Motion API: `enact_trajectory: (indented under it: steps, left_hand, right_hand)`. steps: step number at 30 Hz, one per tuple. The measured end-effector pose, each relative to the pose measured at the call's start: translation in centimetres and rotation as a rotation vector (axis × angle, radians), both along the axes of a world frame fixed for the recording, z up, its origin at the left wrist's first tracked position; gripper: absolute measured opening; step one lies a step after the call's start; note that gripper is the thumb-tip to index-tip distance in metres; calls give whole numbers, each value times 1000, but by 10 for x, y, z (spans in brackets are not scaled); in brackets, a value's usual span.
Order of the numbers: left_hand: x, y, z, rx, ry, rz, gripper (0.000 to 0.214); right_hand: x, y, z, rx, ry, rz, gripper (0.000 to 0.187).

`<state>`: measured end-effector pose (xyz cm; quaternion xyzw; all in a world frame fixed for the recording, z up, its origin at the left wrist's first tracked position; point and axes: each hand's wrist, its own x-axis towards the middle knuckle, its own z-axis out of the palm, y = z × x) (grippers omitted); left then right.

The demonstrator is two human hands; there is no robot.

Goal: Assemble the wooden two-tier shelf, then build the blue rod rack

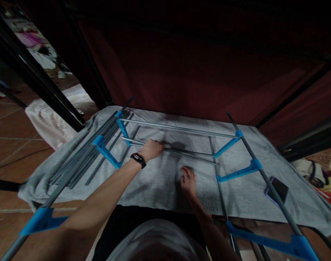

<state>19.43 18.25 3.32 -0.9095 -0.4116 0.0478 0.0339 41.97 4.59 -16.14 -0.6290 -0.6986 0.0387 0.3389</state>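
Note:
My left hand (pixel 151 149), with a black band on its wrist, is closed around a thin metal rod (pixel 192 157) that reaches across the middle of a rack frame. Beside that rod lies another crossbar (pixel 188 151), partly hidden by the hand. My right hand (pixel 188 181) is just above the cloth, fingers loosely bent and apart, holding nothing. A fixed crossbar (pixel 176 127) joins the blue plastic brackets at the far end. More blue brackets sit on the left pole (pixel 59 188) and on the right pole (pixel 271 190).
A grey cloth (pixel 160 181) covers the surface under the frame. Several loose grey tubes (pixel 89 159) lie at the left. A phone (pixel 278 190) rests under the right pole. Dark red panels (pixel 182 72) stand behind, and black metal bars (pixel 43 79) rise at the left.

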Motion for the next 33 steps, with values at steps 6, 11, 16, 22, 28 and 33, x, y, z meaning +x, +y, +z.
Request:
enact_trajectory:
  steps: [6,11,16,22,28,33]
  left_hand:
    - [-10,-11,-43,-9,-47,-25,29]
    - [-16,-19,-77,12,-42,-7,34]
    - [-20,-24,-107,-10,-48,23,26]
    - [-19,-21,-116,4,-63,2,25]
    - [-10,-28,-114,7,-87,-30,27]
    - [-11,-37,-123,46,-120,-10,34]
  right_hand:
    - [1,0,-1,8,4,12,47]
    - [2,-1,-2,-11,2,12,48]
    - [2,-2,-2,-7,8,19,49]
    - [3,-2,0,-28,16,29,48]
    - [2,-3,1,-35,11,17,46]
    - [1,-2,1,-30,14,12,47]
